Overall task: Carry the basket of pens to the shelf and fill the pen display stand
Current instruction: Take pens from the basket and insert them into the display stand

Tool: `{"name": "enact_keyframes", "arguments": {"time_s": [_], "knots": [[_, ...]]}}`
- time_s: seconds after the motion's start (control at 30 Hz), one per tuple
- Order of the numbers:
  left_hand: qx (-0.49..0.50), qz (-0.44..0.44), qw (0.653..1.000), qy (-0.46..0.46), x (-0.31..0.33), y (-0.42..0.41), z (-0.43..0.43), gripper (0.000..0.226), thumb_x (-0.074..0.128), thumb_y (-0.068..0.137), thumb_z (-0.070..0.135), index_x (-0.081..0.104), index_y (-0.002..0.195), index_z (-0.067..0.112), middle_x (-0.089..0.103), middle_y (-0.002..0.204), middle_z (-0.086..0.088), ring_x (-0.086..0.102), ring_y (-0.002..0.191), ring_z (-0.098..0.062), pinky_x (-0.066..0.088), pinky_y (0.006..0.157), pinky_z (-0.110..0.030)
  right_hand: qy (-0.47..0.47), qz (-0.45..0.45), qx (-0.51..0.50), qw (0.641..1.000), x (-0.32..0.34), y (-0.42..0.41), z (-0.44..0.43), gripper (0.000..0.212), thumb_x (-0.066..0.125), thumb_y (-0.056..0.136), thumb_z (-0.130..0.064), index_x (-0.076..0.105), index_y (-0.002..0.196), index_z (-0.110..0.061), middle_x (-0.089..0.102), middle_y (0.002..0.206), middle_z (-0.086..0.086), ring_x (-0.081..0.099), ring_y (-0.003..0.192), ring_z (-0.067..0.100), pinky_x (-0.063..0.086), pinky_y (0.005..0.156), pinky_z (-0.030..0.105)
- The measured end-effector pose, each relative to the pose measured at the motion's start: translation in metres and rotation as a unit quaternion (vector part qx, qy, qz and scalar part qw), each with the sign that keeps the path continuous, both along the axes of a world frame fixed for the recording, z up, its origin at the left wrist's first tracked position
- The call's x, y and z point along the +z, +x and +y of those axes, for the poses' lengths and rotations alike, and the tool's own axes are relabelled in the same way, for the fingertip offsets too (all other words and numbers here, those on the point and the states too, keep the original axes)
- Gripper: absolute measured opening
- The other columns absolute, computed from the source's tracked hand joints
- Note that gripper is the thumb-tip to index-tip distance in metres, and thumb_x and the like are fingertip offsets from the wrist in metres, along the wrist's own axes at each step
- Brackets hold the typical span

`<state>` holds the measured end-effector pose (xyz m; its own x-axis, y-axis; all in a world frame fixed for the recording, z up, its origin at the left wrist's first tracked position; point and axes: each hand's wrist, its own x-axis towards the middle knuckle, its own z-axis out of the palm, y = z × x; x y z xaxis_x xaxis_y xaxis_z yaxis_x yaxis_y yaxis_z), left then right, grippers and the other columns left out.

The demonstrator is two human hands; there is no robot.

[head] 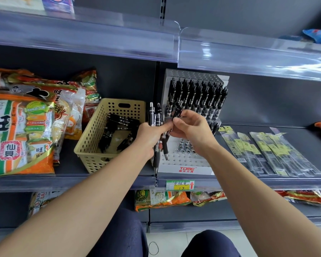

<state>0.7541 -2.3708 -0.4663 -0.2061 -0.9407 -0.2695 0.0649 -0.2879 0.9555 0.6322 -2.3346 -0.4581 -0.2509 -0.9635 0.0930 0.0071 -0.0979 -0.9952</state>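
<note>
A tan perforated basket (93, 141) sits on the middle shelf with several black pens (119, 125) lying in it. To its right stands the white tiered pen display stand (183, 164); its upper rows hold many black pens (196, 95), while its front holes are bare. My left hand (146, 138) grips a bunch of black pens (157, 117) upright in front of the stand's left side. My right hand (191, 128) pinches a single black pen (177, 111) just right of that bunch.
Large orange snack bags (20, 127) fill the shelf left of the basket. Packaged pen refills (267, 151) lie flat to the right of the stand. A clear price rail (119, 43) overhangs from the shelf above. More snack bags (161, 199) sit on the lower shelf.
</note>
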Motion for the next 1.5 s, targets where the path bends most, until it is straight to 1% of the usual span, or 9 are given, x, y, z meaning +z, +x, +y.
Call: {"name": "enact_keyframes", "arguments": {"time_s": [0.17, 0.27, 0.4, 0.67, 0.83, 1.1, 1.2, 1.37, 1.5], "knots": [[0.02, -0.022, 0.999, -0.028, -0.002, 0.002, -0.003, 0.07, 0.077, 0.078, 0.037, 0.043, 0.131, 0.006, 0.053, 0.108, 0.0, 0.049, 0.082, -0.011, 0.05, 0.068, -0.03, -0.01, 0.113, -0.077, 0.991, 0.002, -0.004, 0.0, 0.012, 0.066, 0.087, -0.006, 0.064, 0.078, -0.014, 0.063, 0.074, 0.002, 0.063, 0.066, 0.011, 0.059, 0.064, 0.027], [0.022, -0.031, 0.998, -0.042, -0.003, 0.004, -0.008, 0.043, 0.074, 0.081, 0.038, 0.054, 0.108, 0.01, 0.055, 0.097, -0.005, 0.049, 0.071, -0.014, 0.046, 0.065, -0.031, -0.018, 0.245, -0.168, 0.955, -0.001, -0.008, -0.003, 0.008, 0.067, 0.088, -0.013, 0.067, 0.08, -0.011, 0.063, 0.067, -0.001, 0.062, 0.062, 0.015, 0.058, 0.066, 0.031], [0.045, -0.044, 0.996, -0.059, -0.004, 0.007, -0.009, 0.063, 0.073, 0.081, 0.043, 0.049, 0.124, 0.003, 0.054, 0.083, -0.002, 0.044, 0.057, -0.013, 0.042, 0.058, -0.03, -0.047, 0.342, -0.245, 0.906, -0.009, -0.003, -0.001, 0.011, 0.067, 0.086, -0.013, 0.072, 0.095, -0.007, 0.061, 0.068, -0.008, 0.06, 0.067, 0.014, 0.052, 0.069, 0.027], [0.055, -0.026, 0.996, -0.067, -0.007, 0.01, -0.012, 0.032, 0.076, 0.08, 0.032, 0.066, 0.101, 0.011, 0.057, 0.074, 0.001, 0.045, 0.054, -0.012, 0.041, 0.051, -0.027, -0.032, 0.345, -0.285, 0.894, -0.014, 0.002, -0.01, 0.012, 0.067, 0.087, -0.022, 0.07, 0.091, -0.01, 0.061, 0.07, -0.007, 0.062, 0.07, 0.015, 0.052, 0.071, 0.031], [0.053, -0.023, 0.996, -0.068, -0.01, 0.011, -0.015, 0.035, 0.076, 0.08, 0.033, 0.067, 0.104, 0.009, 0.057, 0.074, 0.0, 0.045, 0.054, -0.012, 0.042, 0.051, -0.027, 0.017, 0.371, -0.292, 0.881, -0.021, 0.002, -0.011, 0.014, 0.067, 0.087, -0.026, 0.071, 0.09, -0.013, 0.06, 0.068, -0.008, 0.058, 0.068, 0.013, 0.046, 0.066, 0.024], [0.044, -0.032, 0.995, -0.08, -0.015, 0.01, -0.02, 0.038, 0.077, 0.078, 0.034, 0.068, 0.106, 0.009, 0.059, 0.078, -0.001, 0.046, 0.053, -0.013, 0.042, 0.049, -0.026, 0.09, 0.42, -0.274, 0.861, -0.04, 0.002, -0.01, 0.024, 0.067, 0.085, -0.027, 0.066, 0.067, -0.011, 0.062, 0.058, 0.003, 0.056, 0.055, 0.021, 0.035, 0.047, 0.02], [0.044, -0.031, 0.995, -0.081, -0.016, 0.01, -0.02, 0.036, 0.077, 0.078, 0.033, 0.068, 0.105, 0.01, 0.06, 0.079, -0.001, 0.047, 0.054, -0.013, 0.043, 0.05, -0.026, 0.1, 0.423, -0.269, 0.86, -0.042, 0.001, -0.011, 0.027, 0.066, 0.085, -0.025, 0.065, 0.064, -0.008, 0.063, 0.058, 0.008, 0.057, 0.057, 0.026, 0.035, 0.048, 0.022], [0.044, -0.032, 0.995, -0.081, -0.019, 0.008, -0.022, 0.038, 0.077, 0.078, 0.034, 0.068, 0.105, 0.008, 0.061, 0.08, -0.002, 0.048, 0.056, -0.014, 0.043, 0.051, -0.027, 0.11, 0.429, -0.269, 0.855, -0.044, 0.001, -0.015, 0.033, 0.065, 0.085, -0.023, 0.059, 0.06, -0.002, 0.063, 0.058, 0.015, 0.044, 0.05, 0.022, 0.032, 0.048, 0.023], [0.037, -0.05, 0.994, -0.085, -0.02, 0.008, -0.022, 0.042, 0.078, 0.076, 0.036, 0.066, 0.106, 0.009, 0.066, 0.093, -0.01, 0.046, 0.052, -0.014, 0.043, 0.05, -0.025, 0.119, 0.442, -0.262, 0.85, -0.043, 0.001, -0.016, 0.029, 0.066, 0.086, -0.026, 0.063, 0.068, -0.003, 0.066, 0.063, 0.013, 0.053, 0.055, 0.026, 0.04, 0.051, 0.025]]}}
